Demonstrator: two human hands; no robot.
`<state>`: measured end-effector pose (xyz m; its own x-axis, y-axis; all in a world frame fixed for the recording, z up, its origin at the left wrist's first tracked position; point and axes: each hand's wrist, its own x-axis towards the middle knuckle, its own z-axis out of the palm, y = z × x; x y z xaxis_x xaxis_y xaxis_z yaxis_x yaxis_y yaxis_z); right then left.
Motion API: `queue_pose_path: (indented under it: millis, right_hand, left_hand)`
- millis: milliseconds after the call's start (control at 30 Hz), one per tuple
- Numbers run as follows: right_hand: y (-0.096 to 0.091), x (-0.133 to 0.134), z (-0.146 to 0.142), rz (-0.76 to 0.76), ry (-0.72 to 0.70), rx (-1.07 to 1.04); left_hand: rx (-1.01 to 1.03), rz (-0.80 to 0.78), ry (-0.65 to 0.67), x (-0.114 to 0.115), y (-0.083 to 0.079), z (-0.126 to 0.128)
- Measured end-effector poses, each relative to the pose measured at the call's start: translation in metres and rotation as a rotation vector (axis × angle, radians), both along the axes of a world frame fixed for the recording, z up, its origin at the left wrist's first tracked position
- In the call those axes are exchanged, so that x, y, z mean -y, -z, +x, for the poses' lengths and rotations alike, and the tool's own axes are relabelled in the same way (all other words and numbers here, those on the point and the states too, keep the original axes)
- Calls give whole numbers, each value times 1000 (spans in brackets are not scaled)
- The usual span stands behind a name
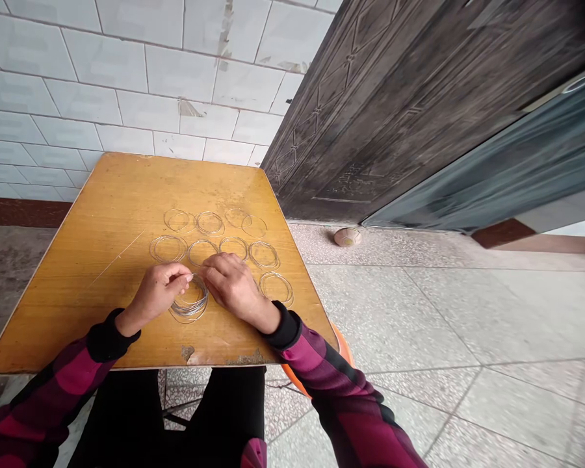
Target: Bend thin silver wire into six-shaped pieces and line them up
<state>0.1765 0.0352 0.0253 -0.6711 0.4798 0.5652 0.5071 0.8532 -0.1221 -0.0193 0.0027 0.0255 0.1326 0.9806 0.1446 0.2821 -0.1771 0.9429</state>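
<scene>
A stack of thin metal bangles [190, 305] lies on the wooden table [78, 292] near its front edge. My left hand [156, 292] pinches the stack's left rim with thumb and fingers closed. My right hand [234, 285] rests on the stack's right side, fingers curled onto the rim. Beyond my hands, several small piles of the same wire rings lie flat in two rows [214, 237], and one more pile [276, 288] lies just right of my right hand.
The table stands against a white tiled wall [127, 84]. A dark carved door [394, 117] is to the right. A small round object [347, 236] lies on the speckled floor by the door. An orange seat edge [344, 348] shows beneath my right arm.
</scene>
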Motion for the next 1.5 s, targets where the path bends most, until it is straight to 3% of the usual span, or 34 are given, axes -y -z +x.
queue_pose_path:
  millis: [167, 300, 400, 467, 600, 1100, 1500]
  right_hand:
    - [-3, 4, 0, 112, -14, 107]
    - [-4, 4, 2, 74, -8, 49]
    - [-4, 2, 3, 16, 17, -33]
    - [-4, 1, 3, -15, 23, -77]
    - [-3, 1, 2, -19, 42, -118]
    - [-5, 3, -1, -27, 48, -112]
    - [-2, 2, -2, -38, 91, -139]
  left_hand:
    - [36, -45, 64, -1, 1, 2]
    - [239, -193, 115, -3, 3, 3]
    - [552, -389, 180, -5, 10, 5]
    - [748, -587, 295, -6, 15, 8]
    - [937, -869, 476, -4, 23, 14]
    - [701, -764, 320, -3, 19, 17]
    - [898, -779, 261, -2, 11, 20]
